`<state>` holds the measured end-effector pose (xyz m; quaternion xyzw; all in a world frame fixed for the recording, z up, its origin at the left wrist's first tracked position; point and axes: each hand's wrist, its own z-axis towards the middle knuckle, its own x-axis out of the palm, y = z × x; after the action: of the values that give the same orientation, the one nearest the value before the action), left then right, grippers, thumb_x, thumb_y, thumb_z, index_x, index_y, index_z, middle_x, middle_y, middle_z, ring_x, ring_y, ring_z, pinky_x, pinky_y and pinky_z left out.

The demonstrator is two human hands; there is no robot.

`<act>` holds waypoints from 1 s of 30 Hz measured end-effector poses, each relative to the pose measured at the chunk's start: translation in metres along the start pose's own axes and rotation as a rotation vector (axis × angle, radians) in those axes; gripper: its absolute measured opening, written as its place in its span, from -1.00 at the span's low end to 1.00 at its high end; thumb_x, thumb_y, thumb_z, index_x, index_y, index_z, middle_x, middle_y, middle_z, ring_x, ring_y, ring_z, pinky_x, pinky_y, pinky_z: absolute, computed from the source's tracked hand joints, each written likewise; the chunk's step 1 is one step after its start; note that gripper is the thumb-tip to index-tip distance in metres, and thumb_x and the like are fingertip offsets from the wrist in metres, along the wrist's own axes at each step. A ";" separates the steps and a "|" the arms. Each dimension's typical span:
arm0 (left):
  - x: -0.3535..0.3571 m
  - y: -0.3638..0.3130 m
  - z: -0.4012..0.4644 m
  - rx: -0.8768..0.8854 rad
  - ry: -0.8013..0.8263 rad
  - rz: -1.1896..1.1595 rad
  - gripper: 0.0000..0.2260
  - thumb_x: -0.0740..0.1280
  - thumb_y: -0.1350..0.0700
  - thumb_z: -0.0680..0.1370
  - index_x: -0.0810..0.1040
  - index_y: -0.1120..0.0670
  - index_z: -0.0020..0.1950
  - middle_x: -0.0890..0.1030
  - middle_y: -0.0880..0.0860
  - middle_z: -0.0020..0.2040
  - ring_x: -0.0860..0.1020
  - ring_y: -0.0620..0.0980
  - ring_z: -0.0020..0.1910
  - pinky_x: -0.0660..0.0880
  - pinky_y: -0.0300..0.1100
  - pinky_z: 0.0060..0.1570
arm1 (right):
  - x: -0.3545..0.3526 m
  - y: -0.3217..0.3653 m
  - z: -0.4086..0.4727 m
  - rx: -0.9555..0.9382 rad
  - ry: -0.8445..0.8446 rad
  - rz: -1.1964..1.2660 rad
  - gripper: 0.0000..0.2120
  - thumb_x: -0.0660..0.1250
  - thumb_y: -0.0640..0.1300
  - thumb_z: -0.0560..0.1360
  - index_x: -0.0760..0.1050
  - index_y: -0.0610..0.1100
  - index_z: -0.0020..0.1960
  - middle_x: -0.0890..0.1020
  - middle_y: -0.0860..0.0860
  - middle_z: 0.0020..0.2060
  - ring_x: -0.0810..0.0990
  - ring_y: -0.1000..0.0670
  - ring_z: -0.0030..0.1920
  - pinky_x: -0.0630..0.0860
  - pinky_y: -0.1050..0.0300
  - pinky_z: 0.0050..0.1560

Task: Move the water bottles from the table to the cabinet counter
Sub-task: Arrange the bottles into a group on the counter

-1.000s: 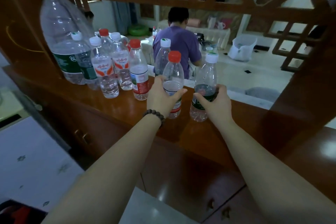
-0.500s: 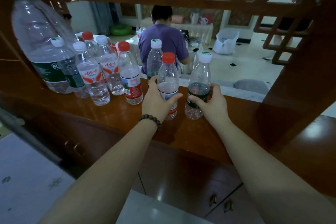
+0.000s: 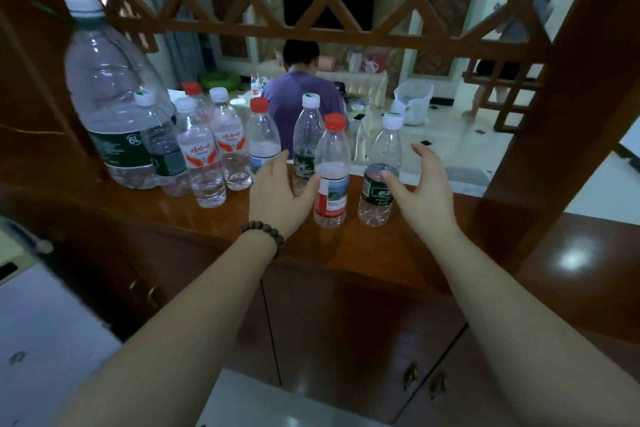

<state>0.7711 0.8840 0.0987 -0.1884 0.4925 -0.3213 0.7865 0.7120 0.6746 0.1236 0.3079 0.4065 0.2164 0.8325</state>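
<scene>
**Two more bottles set down, hands opening**

The left hand (image 3: 277,198) and the right hand (image 3: 420,191) are both spread open on either side of two small bottles standing upright on the desk (image 3: 346,246), the wooden cabinet top. The left grip is loose, thumb just beside or perhaps brushing the red-capped bottle (image 3: 331,172); whether it touches cannot be told. The right grip is open too, its thumb close to the white-capped bottle (image 3: 380,172) with the dark green label, the fingers well clear of it.

To the left a row already stands on the same desk: a large jug (image 3: 110,94) marked 6L and a cluster of small bottles (image 3: 207,149) close together, with one more white-capped bottle (image 3: 306,139) just behind the red-capped one. So by the look of it much of the job is done, and this pair counts as delivered once the hands withdraw.

What remains cannot be judged here. Beyond the lattice a seated person (image 3: 301,94) is at a far table, where one or two small bottles seem to stand, too small to be sure.
</scene>
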 end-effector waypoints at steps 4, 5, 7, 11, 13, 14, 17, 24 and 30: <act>-0.045 0.020 -0.004 0.031 -0.062 0.039 -0.42 0.30 -0.13 0.53 0.30 0.11 0.47 0.41 0.15 0.38 0.35 0.13 0.36 0.33 -0.01 0.29 | 0.003 0.048 0.000 -0.144 -0.004 -0.002 -0.47 0.35 -0.01 0.50 0.31 -0.13 0.40 0.43 -0.05 0.33 0.34 -0.01 0.36 0.18 0.31 0.21; -0.057 0.026 -0.005 0.033 -0.078 0.045 -0.43 0.31 -0.11 0.53 0.31 0.11 0.46 0.43 0.15 0.35 0.37 0.13 0.34 0.34 -0.01 0.27 | 0.006 0.061 0.001 -0.177 0.003 -0.004 -0.50 0.34 -0.02 0.51 0.33 -0.12 0.39 0.43 -0.05 0.32 0.35 -0.01 0.35 0.19 0.33 0.18; -0.082 0.042 -0.004 0.023 -0.098 0.071 -0.43 0.32 -0.09 0.51 0.32 0.10 0.45 0.44 0.14 0.34 0.39 0.12 0.32 0.37 0.01 0.27 | 0.017 0.084 0.005 -0.229 0.019 0.001 -0.53 0.33 -0.02 0.51 0.36 -0.12 0.37 0.45 -0.06 0.30 0.38 -0.01 0.32 0.20 0.32 0.16; -0.128 0.077 -0.002 -0.035 -0.142 0.124 -0.46 0.34 -0.07 0.51 0.34 0.11 0.42 0.45 0.12 0.31 0.41 0.10 0.29 0.41 0.01 0.25 | 0.047 0.123 0.015 -0.287 0.092 0.039 -0.56 0.35 -0.05 0.51 0.40 -0.14 0.34 0.47 -0.07 0.28 0.41 -0.03 0.29 0.25 0.28 0.16; -0.147 0.092 0.000 -0.050 -0.158 0.137 -0.50 0.34 -0.03 0.51 0.36 0.11 0.39 0.47 0.10 0.27 0.44 0.08 0.25 0.42 -0.03 0.22 | 0.065 0.140 0.021 -0.329 0.142 0.036 -0.58 0.34 -0.06 0.51 0.42 -0.16 0.32 0.48 -0.08 0.27 0.42 -0.05 0.29 0.26 0.24 0.17; -0.156 0.098 0.003 -0.060 -0.162 0.139 -0.52 0.35 -0.01 0.51 0.37 0.11 0.38 0.47 0.10 0.26 0.45 0.07 0.24 0.41 -0.05 0.21 | 0.074 0.148 0.025 -0.354 0.165 0.025 -0.60 0.33 -0.06 0.51 0.43 -0.16 0.31 0.49 -0.08 0.25 0.42 -0.05 0.28 0.26 0.23 0.16; -0.176 0.118 0.016 -0.061 -0.173 0.162 -0.54 0.36 0.08 0.50 0.39 0.14 0.37 0.47 0.11 0.26 0.44 0.07 0.25 0.37 -0.11 0.21 | 0.101 0.170 0.046 -0.421 0.224 -0.013 -0.62 0.33 -0.06 0.51 0.44 -0.15 0.29 0.49 -0.08 0.24 0.43 -0.05 0.26 0.26 0.24 0.14; -0.204 0.154 0.081 -0.042 -0.188 0.228 -0.51 0.35 0.09 0.53 0.32 0.08 0.44 0.38 0.08 0.39 0.36 0.04 0.37 0.34 -0.12 0.29 | 0.156 0.222 0.129 -0.553 0.355 -0.072 -0.63 0.32 -0.06 0.52 0.46 -0.15 0.30 0.47 -0.12 0.26 0.43 -0.08 0.28 0.26 0.24 0.17; -0.205 0.171 0.149 0.046 -0.147 0.267 -0.54 0.36 0.09 0.53 0.35 0.06 0.41 0.40 0.07 0.37 0.38 0.03 0.34 0.36 -0.12 0.26 | 0.218 0.251 0.196 -0.611 0.585 -0.253 -0.50 0.37 0.08 0.47 0.40 -0.05 0.35 0.46 -0.11 0.28 0.48 -0.13 0.24 0.43 0.01 0.23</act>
<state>0.8963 1.1462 0.1941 -0.1263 0.4468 -0.2104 0.8603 0.9686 0.9219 0.2717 -0.0788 0.5768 0.3012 0.7552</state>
